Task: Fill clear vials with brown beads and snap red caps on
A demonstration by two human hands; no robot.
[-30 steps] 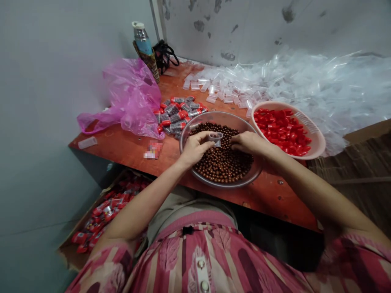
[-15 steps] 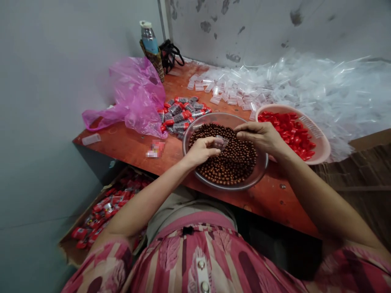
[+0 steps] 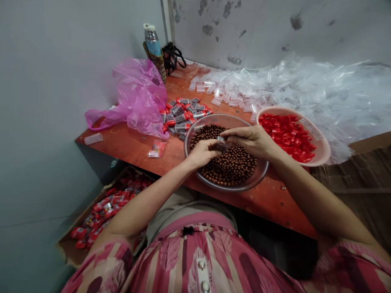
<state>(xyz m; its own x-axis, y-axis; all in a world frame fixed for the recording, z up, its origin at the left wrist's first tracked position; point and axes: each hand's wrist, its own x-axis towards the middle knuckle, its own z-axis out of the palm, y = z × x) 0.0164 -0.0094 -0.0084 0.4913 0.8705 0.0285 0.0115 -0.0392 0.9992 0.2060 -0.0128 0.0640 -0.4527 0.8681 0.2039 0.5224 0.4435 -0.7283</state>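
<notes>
Left hand (image 3: 203, 153): pinching clear tube (image 3: 221, 143)
Right hand (image 3: 253, 140): at far end, grip unclear
Dark contents (image 3: 224, 147): could spill if pinch slackens

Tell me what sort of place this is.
Probably a small packing workshop: a bowl of brown balls and a basket of red caps share the table with a big heap of clear containers.
</notes>
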